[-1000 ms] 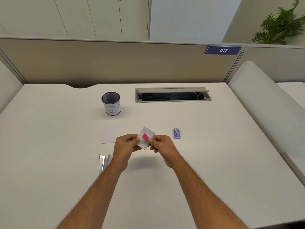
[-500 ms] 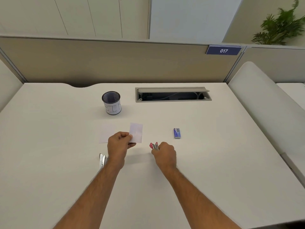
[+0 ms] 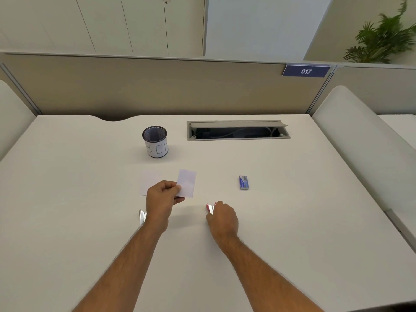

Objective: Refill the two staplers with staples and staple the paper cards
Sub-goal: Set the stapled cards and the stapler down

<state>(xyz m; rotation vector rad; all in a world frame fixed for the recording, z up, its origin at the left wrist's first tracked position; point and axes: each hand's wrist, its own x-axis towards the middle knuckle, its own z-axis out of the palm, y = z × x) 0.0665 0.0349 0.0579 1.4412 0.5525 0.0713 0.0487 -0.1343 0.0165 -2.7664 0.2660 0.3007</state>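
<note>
My left hand point(image 3: 162, 198) pinches white paper cards point(image 3: 187, 183) by their left edge, a little above the desk; a small staple mark shows near their middle. Another white card point(image 3: 147, 181) lies flat on the desk just left of them. My right hand point(image 3: 222, 218) rests low on the desk, closed around a small pink stapler point(image 3: 209, 208) whose tip sticks out on the left. A silver stapler point(image 3: 142, 216) lies on the desk, partly hidden behind my left wrist. A small blue staple box point(image 3: 243, 182) lies to the right.
A mesh cup labelled BIN point(image 3: 155, 141) stands behind the cards. An open cable hatch point(image 3: 237, 130) is sunk in the white desk point(image 3: 292, 221) at the back. A beige partition point(image 3: 157, 86) closes off the far edge, and a white padded divider point(image 3: 364, 140) runs along the right.
My hands have separated. The left hand carried the cards left and away from the pink stapler; the right hand lowered the stapler to the desk.
</note>
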